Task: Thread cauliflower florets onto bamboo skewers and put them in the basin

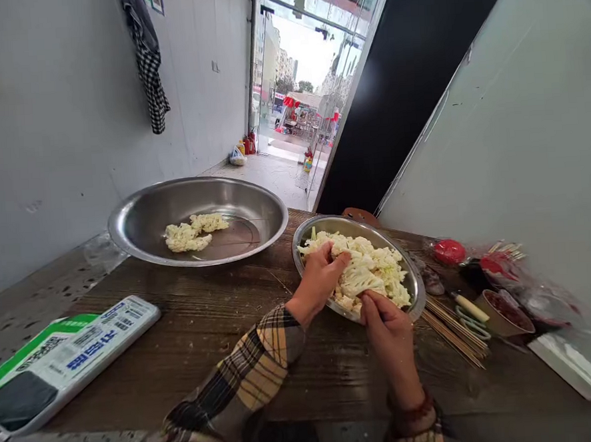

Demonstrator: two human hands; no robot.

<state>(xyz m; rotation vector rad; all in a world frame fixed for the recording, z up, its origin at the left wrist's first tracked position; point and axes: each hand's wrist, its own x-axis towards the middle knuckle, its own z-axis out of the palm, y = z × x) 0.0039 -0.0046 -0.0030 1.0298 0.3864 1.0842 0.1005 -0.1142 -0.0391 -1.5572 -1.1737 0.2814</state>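
Observation:
My left hand [322, 279] is closed on a pale cauliflower floret [358, 277] above the smaller metal bowl [416, 293]. The fingers of my right hand [389, 325] are pinched together at the floret's lower stalk end, over the bowl's near rim. Whether a thin skewer is also in that pinch, I cannot make out. Many cut cauliflower pieces [391, 268] fill the bowl beneath. At the left, a wide steel basin [141, 247] holds clumps of cauliflower [184, 238], with thin skewers faintly showing.
Loose bamboo skewers [455, 331] lie right of the bowl, near a tub of dark red stuff [508, 311] and plastic bags [545, 299]. On the left of the wooden table [208, 360] rest a white and blue package [107, 339] and a dark phone-like object [21, 401].

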